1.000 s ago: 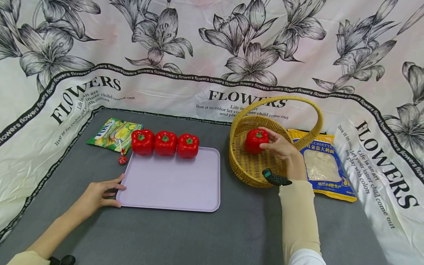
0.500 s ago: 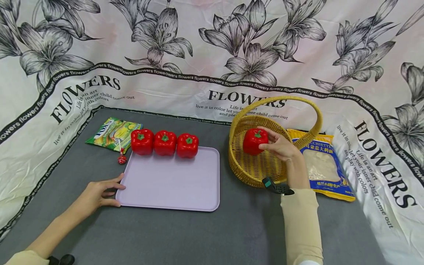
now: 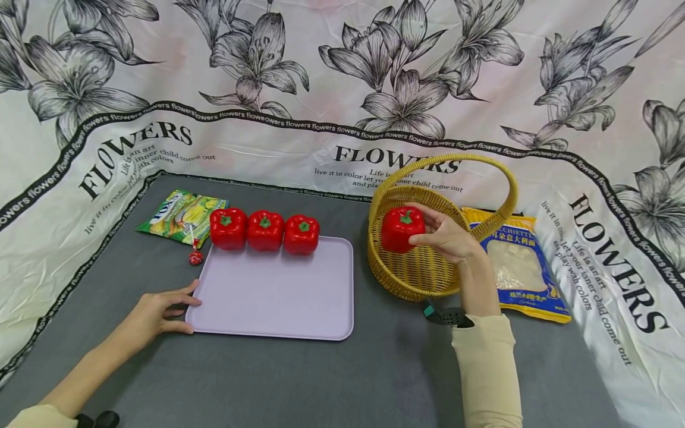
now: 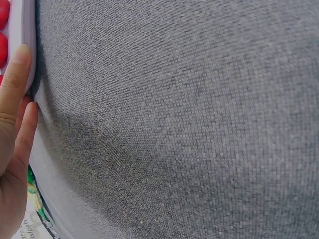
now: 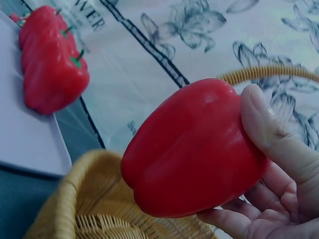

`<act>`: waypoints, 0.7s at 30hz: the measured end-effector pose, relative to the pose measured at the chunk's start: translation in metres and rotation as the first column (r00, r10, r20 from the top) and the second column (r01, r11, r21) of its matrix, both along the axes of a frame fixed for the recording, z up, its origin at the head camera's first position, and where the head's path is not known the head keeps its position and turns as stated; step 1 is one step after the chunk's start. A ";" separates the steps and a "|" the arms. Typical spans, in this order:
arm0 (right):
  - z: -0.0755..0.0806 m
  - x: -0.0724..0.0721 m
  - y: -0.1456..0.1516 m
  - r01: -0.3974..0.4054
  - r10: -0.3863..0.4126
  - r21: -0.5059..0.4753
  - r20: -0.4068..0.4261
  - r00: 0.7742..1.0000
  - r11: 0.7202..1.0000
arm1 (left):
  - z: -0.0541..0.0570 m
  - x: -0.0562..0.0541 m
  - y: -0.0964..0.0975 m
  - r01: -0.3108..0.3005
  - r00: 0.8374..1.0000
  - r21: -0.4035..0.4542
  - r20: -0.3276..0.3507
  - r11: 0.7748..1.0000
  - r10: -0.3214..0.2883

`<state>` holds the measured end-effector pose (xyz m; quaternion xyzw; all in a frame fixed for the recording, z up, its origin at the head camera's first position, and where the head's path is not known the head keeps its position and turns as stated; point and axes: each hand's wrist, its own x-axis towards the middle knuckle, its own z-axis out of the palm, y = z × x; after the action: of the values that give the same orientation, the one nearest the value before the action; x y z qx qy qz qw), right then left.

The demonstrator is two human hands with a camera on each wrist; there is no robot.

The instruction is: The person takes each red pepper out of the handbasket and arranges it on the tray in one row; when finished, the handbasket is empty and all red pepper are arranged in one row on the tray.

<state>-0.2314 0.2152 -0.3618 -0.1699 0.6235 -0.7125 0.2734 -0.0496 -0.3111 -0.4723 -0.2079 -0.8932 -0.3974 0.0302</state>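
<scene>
My right hand point(image 3: 446, 236) grips a red bell pepper point(image 3: 400, 230) above the yellow wicker basket point(image 3: 414, 291). Thumb and fingers hold the pepper point(image 5: 194, 149) from one side in the right wrist view, with the basket rim point(image 5: 67, 204) below it. Three more red bell peppers point(image 3: 266, 231) stand in a row along the far edge of a pale purple tray point(image 3: 278, 303). At the tray's near left corner my left hand point(image 3: 155, 315) touches the side with extended fingers. Part of the tray's edge point(image 4: 29, 45) shows beside that hand's fingers in the left wrist view.
A green snack bag point(image 3: 182, 215) and a red lollipop point(image 3: 195, 257) lie left of the peppers. Right of the basket is a blue and yellow pasta bag point(image 3: 519, 267). The basket's tall handle point(image 3: 449, 159) arches overhead. A flower-printed cloth point(image 3: 267, 142) borders the grey table point(image 3: 299, 386).
My right hand has moved the pepper slightly left over the basket, and it looks a little higher. The left hand has stayed at the tray.
</scene>
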 end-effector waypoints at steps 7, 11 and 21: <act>0.006 0.007 -0.016 -0.015 0.015 0.002 0.002 1.000 1.000 | 0.001 0.001 -0.001 -0.002 1.000 -0.002 -0.011 1.000 0.002; 0.007 0.009 -0.025 -0.023 0.023 0.001 -0.007 1.000 1.000 | 0.002 0.001 0.000 -0.003 1.000 -0.007 -0.005 1.000 0.003; 0.007 0.015 -0.054 0.010 -0.010 0.037 0.006 1.000 0.999 | 0.000 0.001 0.000 0.007 1.000 0.002 -0.024 1.000 -0.007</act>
<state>-0.2160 0.1609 -0.3550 -0.1596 0.6367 -0.7025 0.2749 -0.0487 -0.3112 -0.4727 -0.2158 -0.8918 -0.3958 0.0397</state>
